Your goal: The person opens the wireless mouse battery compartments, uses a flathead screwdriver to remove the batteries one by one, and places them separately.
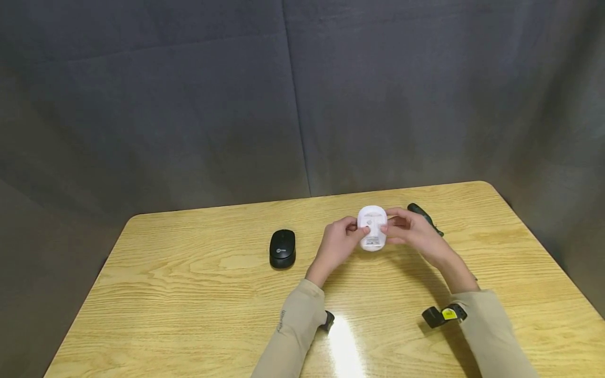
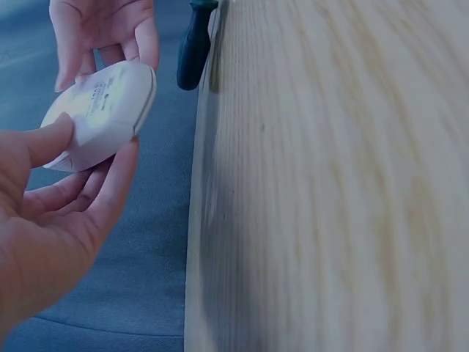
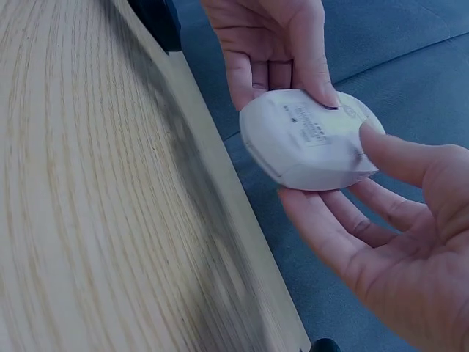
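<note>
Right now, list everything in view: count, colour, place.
Table: 1, light wood, foreground.
Curtain: 1, dark grey, behind the table.
White mouse: 1, white, held above the table.
Black mouse: 1, black, on the table, left of white mouse.
Likely screwdriver: 1, dark green handle, far right of table.
Sleeves: 2, beige, bottom of head view.
Wrist devices: 2, black, one per sleeve.
Left hand: 1, bare, gripping the white mouse's left side.
Right hand: 1, bare, gripping its right.

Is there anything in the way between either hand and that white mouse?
Nothing visible stands between them: the left hand and right hand both grip the white mouse directly. The black mouse sits apart, left of both hands.
</note>
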{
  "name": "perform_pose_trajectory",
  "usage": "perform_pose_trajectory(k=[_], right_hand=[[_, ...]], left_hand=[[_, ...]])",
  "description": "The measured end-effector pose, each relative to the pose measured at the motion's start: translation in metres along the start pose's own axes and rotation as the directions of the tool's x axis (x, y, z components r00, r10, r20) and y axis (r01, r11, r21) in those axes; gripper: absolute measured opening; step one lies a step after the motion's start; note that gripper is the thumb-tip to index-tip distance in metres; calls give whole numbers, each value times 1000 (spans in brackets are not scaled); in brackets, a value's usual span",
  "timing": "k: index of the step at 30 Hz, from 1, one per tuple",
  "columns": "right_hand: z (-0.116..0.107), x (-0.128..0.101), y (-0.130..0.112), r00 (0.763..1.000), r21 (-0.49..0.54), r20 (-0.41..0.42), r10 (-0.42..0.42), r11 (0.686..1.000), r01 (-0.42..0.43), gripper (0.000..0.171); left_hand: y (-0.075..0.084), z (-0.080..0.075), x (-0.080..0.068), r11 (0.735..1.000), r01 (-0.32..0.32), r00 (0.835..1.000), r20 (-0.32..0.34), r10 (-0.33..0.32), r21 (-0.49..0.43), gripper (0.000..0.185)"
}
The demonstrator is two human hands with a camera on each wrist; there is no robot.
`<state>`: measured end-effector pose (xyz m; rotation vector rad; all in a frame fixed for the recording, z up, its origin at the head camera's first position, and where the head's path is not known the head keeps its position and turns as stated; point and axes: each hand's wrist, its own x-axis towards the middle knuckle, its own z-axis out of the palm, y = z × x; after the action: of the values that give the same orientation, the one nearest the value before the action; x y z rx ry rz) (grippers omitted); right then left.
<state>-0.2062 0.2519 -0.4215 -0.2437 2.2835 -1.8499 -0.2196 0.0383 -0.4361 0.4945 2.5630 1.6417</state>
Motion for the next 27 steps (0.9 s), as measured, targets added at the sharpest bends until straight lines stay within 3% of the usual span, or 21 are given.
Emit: perform_pose_trajectory(k=[7,15,21,27], right_hand=[[2,-1,-1,1000,22,-9,-14,1000,14,57],[3,0,-2,1000,50,-18,-22,998,23,55],[5,-1,-4,1000,25,-19,-12,1000,12,57],[8,0,-3,1000,7,-9,-1,1000,1,59]], left_hand=[[2,0,-1,979,93,996,34,-88,-183,31],[5,-2,0,927,176,984,81,-158,-331,32],[6,-5,-1,910,200,980,90,-180,-363,36],[3,-5,-1,914,219,975,104,-196,-340,34]])
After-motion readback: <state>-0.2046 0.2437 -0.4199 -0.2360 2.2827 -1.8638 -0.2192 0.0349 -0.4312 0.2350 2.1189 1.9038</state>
